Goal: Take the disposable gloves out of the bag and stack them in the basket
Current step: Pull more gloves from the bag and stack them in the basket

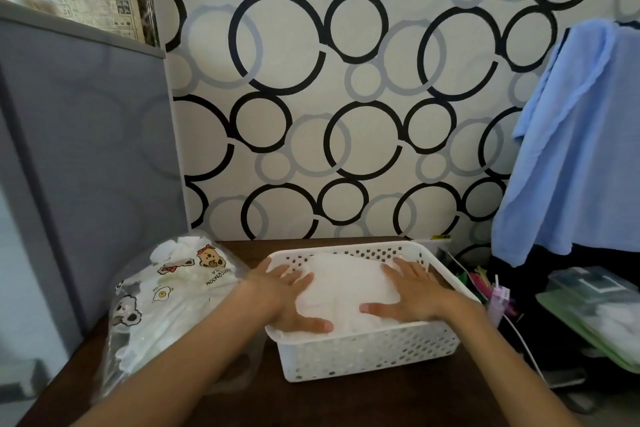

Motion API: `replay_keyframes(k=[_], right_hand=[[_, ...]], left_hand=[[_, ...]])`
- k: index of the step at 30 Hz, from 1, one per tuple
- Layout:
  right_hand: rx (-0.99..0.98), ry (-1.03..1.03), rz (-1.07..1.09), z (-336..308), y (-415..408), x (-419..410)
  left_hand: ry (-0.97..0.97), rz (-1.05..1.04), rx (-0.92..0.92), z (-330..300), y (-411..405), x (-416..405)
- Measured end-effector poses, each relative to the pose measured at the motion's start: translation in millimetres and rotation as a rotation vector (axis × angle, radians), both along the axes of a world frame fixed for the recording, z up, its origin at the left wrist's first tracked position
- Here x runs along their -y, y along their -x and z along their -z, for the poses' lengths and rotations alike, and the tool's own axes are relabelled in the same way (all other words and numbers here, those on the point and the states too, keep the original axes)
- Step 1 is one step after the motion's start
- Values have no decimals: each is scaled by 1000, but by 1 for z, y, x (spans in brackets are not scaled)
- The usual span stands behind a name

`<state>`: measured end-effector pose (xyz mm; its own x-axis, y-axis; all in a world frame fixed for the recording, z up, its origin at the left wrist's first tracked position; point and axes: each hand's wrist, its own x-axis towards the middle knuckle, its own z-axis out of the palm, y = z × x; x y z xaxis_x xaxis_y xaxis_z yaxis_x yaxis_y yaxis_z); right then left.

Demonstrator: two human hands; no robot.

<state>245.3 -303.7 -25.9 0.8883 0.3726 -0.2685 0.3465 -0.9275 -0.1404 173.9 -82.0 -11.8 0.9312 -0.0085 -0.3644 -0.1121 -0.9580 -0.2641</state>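
Both hands lie flat in the white perforated basket (pixel 363 354), fingers straight and spread, pressing down on the stack of disposable gloves (pixel 346 291) that fills it. Starting left of the basket, a grey panel (pixel 86 156) stands upright along the edge of the tabletop (pixel 311 402), with newspaper (pixel 93 7) showing above its top edge. Just beside the basket's left wall slumps the clear plastic bag (pixel 166 295), printed with cartoon bears and a fried egg; pale gloves are visible inside it, and it rests on the dark wooden tabletop. The left hand (pixel 287 295) reaches over the basket's left rim, its palm on the left part of the glove stack and its thumb pointing toward the basket's near wall. The gloves form a whitish, translucent pile that sits inside the basket and rises close to its rim. The right hand (pixel 412 291) rests on the right part of the same pile, thumb stretched toward the left hand, fingers aimed at the basket's far wall. Behind the basket rises a wall papered with black and grey rings (pixel 346 97). Right of the basket, off the tabletop, stand some colourful small items too blurred to name, then a green tray (pixel 568 315), and above them hangs a light blue cloth (pixel 571 149).
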Motion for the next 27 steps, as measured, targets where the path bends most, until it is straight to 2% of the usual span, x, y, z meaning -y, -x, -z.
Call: replay_keyframes(k=[2,5,8,11,15,17,20,22,24,27], right_hand=[[-32,6,22,4,-4,2],[-5,-85,25,-2,-1,3],[83,-278,3,-15,2,12],[189,-402,-9,-21,1,20],[226,-292,47,-23,3,16],[305,-322,54,-29,10,8],[371,-431,3,-40,31,-15],[350,-521,-59,-46,53,-34],[356,-577,-131,-50,76,-58],[343,-628,-231,-50,108,-101]], left_hand=[[-22,-3,-12,-2,-1,4],[94,-6,21,-11,6,4],[221,51,201,-31,21,-6],[237,122,404,-45,34,-16],[205,151,352,-39,39,-13],[284,151,344,-38,44,-17],[592,38,483,-48,61,-44],[706,-87,598,-54,79,-71],[671,-238,567,-54,97,-98],[539,-395,355,-48,111,-119]])
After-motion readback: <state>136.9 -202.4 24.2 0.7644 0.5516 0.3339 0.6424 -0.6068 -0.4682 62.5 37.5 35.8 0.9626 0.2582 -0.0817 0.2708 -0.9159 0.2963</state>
